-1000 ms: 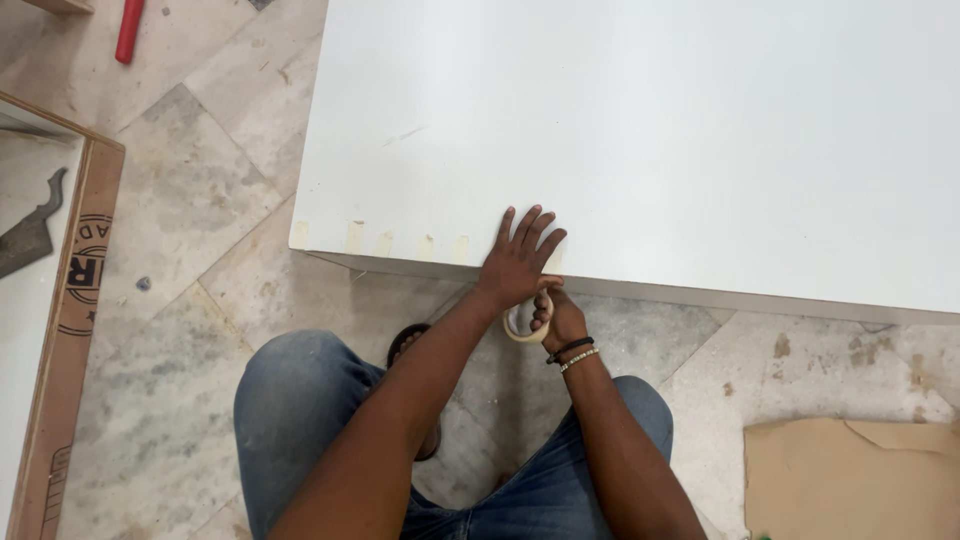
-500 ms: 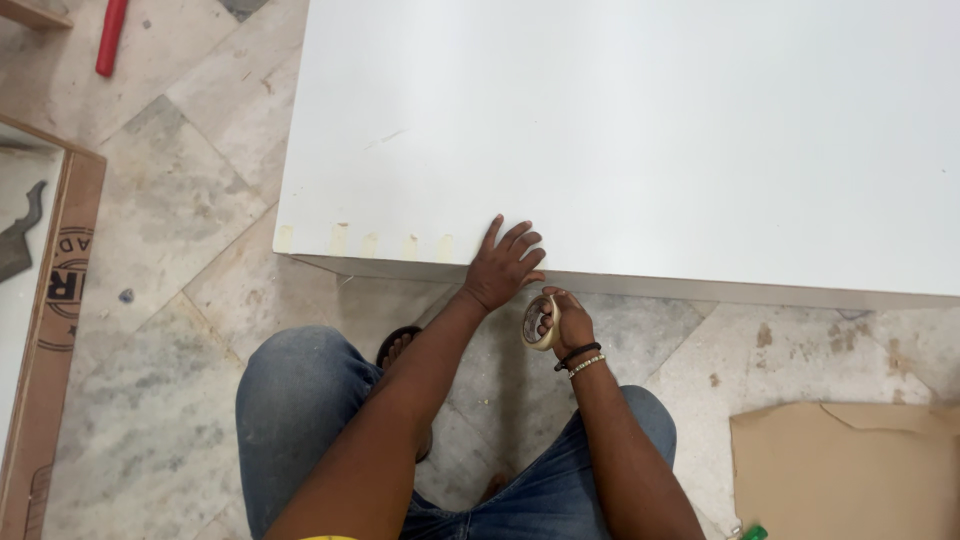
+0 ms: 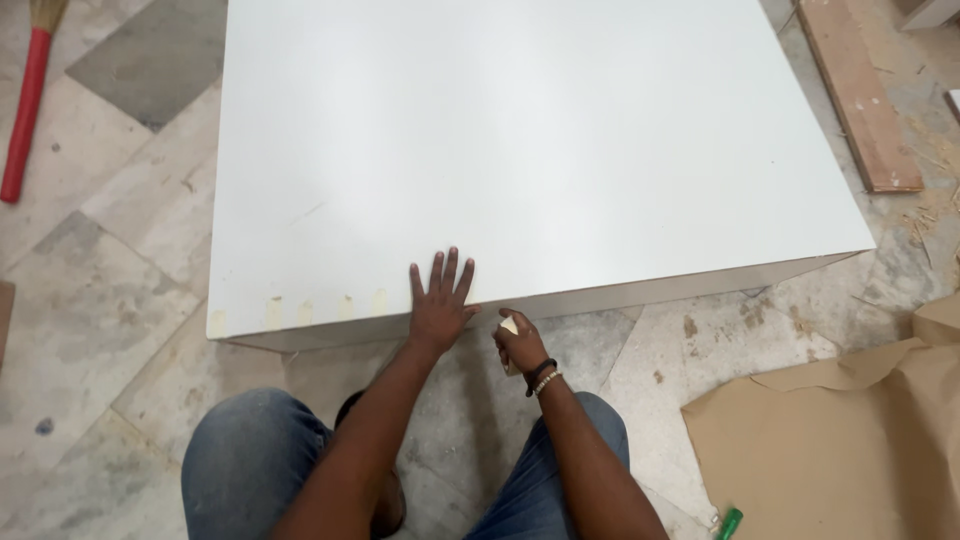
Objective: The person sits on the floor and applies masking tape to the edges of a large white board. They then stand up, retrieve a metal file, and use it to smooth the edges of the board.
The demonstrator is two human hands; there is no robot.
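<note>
A large white board [image 3: 540,150] lies flat just above the stone floor. Several short strips of masking tape [image 3: 273,312] wrap over its near edge at the left. My left hand [image 3: 438,300] lies flat with fingers spread on the board's near edge. Just right of it, below the edge, my right hand [image 3: 520,345] is closed around a roll of masking tape [image 3: 509,326], mostly hidden by the fingers. My knees in blue jeans [image 3: 250,460] are below.
A red-handled broom [image 3: 25,110] lies at the far left. A wooden plank [image 3: 860,95] lies at the top right among wood shavings. Brown cardboard [image 3: 840,440] covers the floor at lower right, with a small green object [image 3: 728,523] by its edge.
The view has shifted right and up, so the board fills more of the frame. Both hands stay at the near edge; the right hand now covers the tape roll more.
</note>
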